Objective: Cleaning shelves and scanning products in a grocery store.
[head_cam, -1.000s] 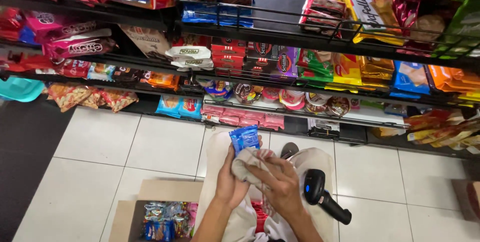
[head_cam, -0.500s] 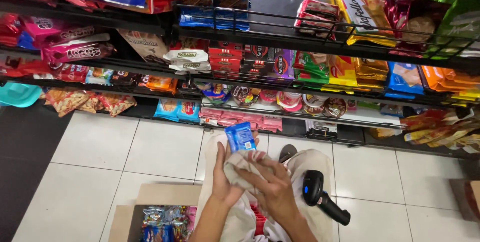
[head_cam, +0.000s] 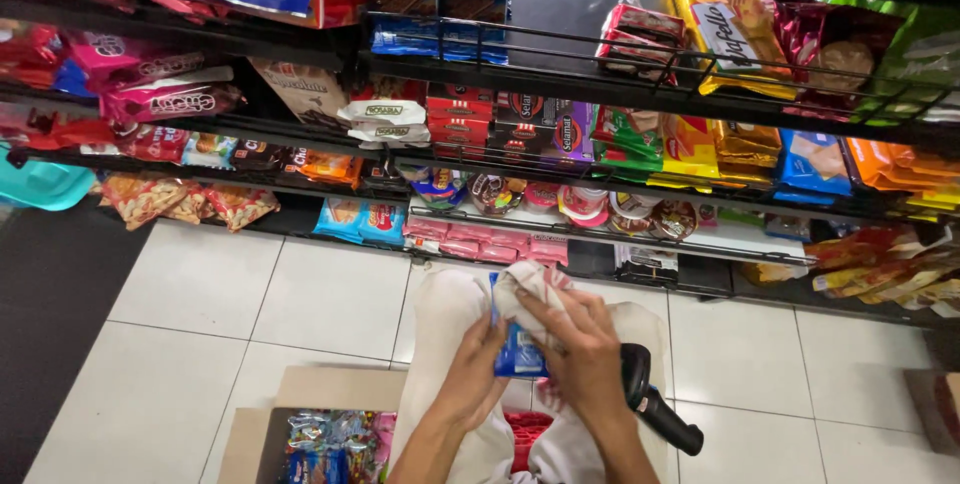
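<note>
Now lower than half a second ago: blue snack packet (head_cam: 518, 352) dropped from raised and upright to just above the lap, mostly covered. Left hand (head_cam: 470, 372) curled around packet's left edge, fingers closed on it from below. Right hand (head_cam: 588, 364) pressed over the top, fingers folded on a beige cloth (head_cam: 530, 286) draped across packet's upper end; cloth formerly bunched below the packet, now above and over it. Reads as a wipe in progress, stroke shifted from lower half to upper half; a judgement only. Both hands moved forward and slightly right relative to the earlier frames. Black handheld scanner (head_cam: 655, 406) just beside right wrist, partly hidden behind it, resting against light trousers (head_cam: 440, 324). Near bottom edge, open cardboard box (head_cam: 250, 434) on white tiled floor (head_cam: 200, 294), holding mixed wrapped sweets (head_cam: 325, 439); red basket (head_cam: 525, 429) visible between the knees. Further out, lowest shelf (head_cam: 720, 239) carrying pink packets and round tubs. Beyond, black wire shelves (head_cam: 600, 74) stacked with boxed and bagged snacks in red, yellow, orange, green; unchanged apart from slight camera shift.
</note>
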